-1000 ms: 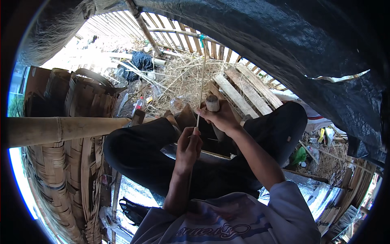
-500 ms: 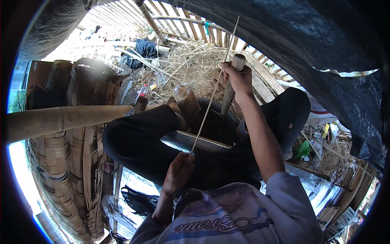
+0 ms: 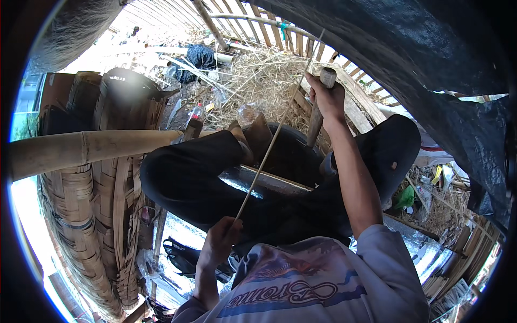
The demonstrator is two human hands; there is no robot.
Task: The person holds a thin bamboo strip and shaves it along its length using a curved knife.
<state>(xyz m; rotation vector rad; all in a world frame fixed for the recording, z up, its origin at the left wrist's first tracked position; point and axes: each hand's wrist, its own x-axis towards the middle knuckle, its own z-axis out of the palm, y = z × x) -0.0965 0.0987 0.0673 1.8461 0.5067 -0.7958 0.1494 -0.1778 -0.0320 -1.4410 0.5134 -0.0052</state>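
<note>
A long thin bamboo strip (image 3: 265,157) runs diagonally from near my lap up past my right hand. Its lower end is gripped in my left hand (image 3: 222,237), the fingers closed round it close to my shirt. My right hand (image 3: 329,102) is wrapped round a thick, wooden-handled tool (image 3: 315,125); its pale round butt rises above the fist and its tapered lower part points down. The right forefinger and thumb area meets the strip, but the exact contact is hidden. Between my crossed legs lies a dark round tub or tyre-like rim (image 3: 299,142).
A thick bamboo pole (image 3: 107,147) crosses at left above woven bamboo panels (image 3: 81,215). Straw (image 3: 269,78) and litter cover the ground ahead, before a slatted bamboo fence (image 3: 256,27). A black tarpaulin (image 3: 409,48) hangs at upper right. Planks (image 3: 353,110) lie beyond my right hand.
My left hand has drawn back toward my body and leftward, taking the bamboo strip with it past my right hand. The right hand keeps its hold on the tool. The view has shifted slightly.
</note>
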